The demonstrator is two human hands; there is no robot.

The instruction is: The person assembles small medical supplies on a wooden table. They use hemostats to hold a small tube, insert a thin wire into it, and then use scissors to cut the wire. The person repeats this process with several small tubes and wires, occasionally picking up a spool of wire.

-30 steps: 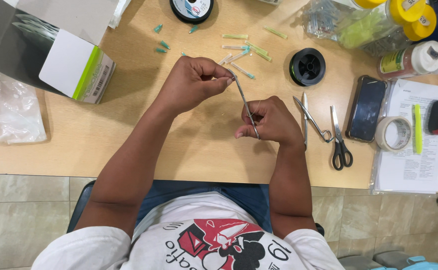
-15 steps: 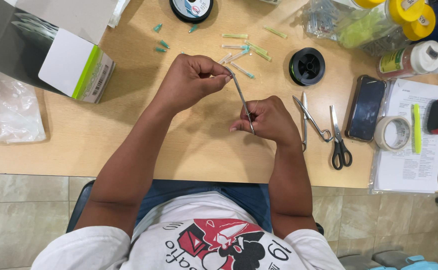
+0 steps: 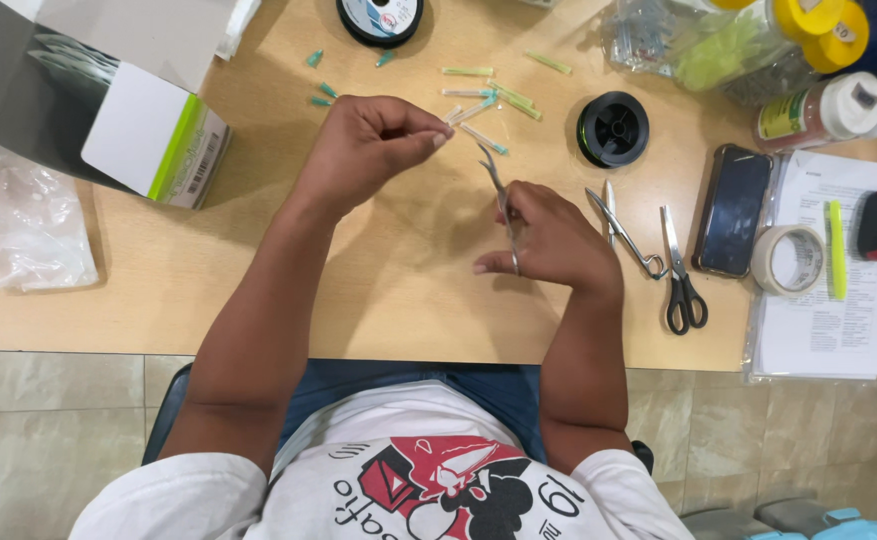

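My right hand point(image 3: 553, 240) grips a slim pair of metal forceps point(image 3: 498, 185) by the finger rings, tips pointing up and away from me. My left hand point(image 3: 373, 140) is closed above the wooden table point(image 3: 378, 300), thumb and fingers pinched on something very small near the forceps' tips; I cannot make out what it is. Several small green and pale tubes point(image 3: 483, 95) lie scattered on the table just beyond both hands.
A second pair of forceps point(image 3: 626, 230) and black-handled scissors point(image 3: 680, 275) lie right of my right hand. Further right are a phone point(image 3: 733, 210), a tape roll point(image 3: 786, 260) and papers point(image 3: 838, 320). A black spool point(image 3: 613, 128) sits behind; a white box point(image 3: 148, 135) and plastic bag point(image 3: 23, 225) at left.
My left hand has lifted away from the forceps, now pinching near their tips. My right hand has shifted a little and holds the forceps more upright.
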